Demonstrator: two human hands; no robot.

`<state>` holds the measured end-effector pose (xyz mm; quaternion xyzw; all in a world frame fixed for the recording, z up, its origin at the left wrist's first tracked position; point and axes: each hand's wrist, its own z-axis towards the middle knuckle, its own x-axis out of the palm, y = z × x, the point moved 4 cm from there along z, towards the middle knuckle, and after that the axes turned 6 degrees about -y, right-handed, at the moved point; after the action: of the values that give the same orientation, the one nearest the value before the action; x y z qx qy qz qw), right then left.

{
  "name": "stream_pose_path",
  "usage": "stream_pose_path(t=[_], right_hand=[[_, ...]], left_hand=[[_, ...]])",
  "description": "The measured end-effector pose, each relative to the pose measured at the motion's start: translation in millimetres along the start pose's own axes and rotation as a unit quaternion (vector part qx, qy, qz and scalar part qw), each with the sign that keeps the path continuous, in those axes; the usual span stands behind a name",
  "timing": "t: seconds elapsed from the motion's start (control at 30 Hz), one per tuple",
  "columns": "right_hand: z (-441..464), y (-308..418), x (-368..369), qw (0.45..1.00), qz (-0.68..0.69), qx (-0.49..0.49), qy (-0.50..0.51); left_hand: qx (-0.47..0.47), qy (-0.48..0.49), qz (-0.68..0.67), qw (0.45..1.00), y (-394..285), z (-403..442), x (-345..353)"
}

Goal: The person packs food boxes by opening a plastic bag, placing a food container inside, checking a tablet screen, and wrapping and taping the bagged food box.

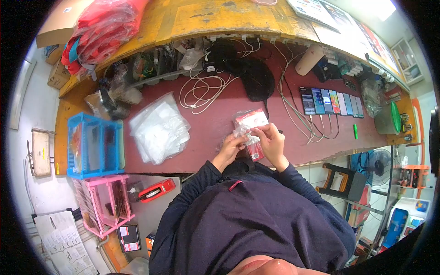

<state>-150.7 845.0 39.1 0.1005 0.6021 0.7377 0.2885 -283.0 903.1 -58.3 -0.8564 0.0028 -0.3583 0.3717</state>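
Note:
Close to the table's front edge, my left hand (230, 150) and my right hand (271, 143) meet with fingertips nearly touching. Both hands are closed in a pinch on a clear plastic bag (241, 130), which looks crinkled between them. A red and white packet (251, 118) shows behind the fingers, and its lower red part with a barcode label appears below them. Whether the packet lies inside the bag or under it, I cannot tell. To the left of my hands rests a pile of clear plastic bags (160, 128).
Several phones (331, 101) with charging cables stand in a row at the right, near a green marker (355, 131) and a green bin (388, 118). White cable coils (201, 94) and a black cloth item (257, 81) lie behind my hands. A blue drawer rack (94, 145) stands left.

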Motion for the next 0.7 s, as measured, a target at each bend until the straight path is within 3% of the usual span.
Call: stream_pose_path(t=[0.07,0.13,0.33,0.7], right_hand=[[-1.2,-1.4,3.5,0.999,0.038,0.026,-0.009],[-2.8,-6.2,7.1,0.974,0.195,0.111,-0.018],[-3.1,6.6,2.0,0.984,0.154,0.076,-0.04],[-6.6,-3.9,-1.5,0.992,0.1,0.056,-0.05]], left_hand=[[0.004,0.001,0.002,1.0,2.1,-0.3,-2.7],[0.003,-0.021,-0.026,0.999,1.4,-2.7,-5.7],[0.032,0.056,-0.04,0.997,-3.7,-3.0,-4.8],[0.046,0.055,0.006,0.997,1.2,2.9,-12.4]])
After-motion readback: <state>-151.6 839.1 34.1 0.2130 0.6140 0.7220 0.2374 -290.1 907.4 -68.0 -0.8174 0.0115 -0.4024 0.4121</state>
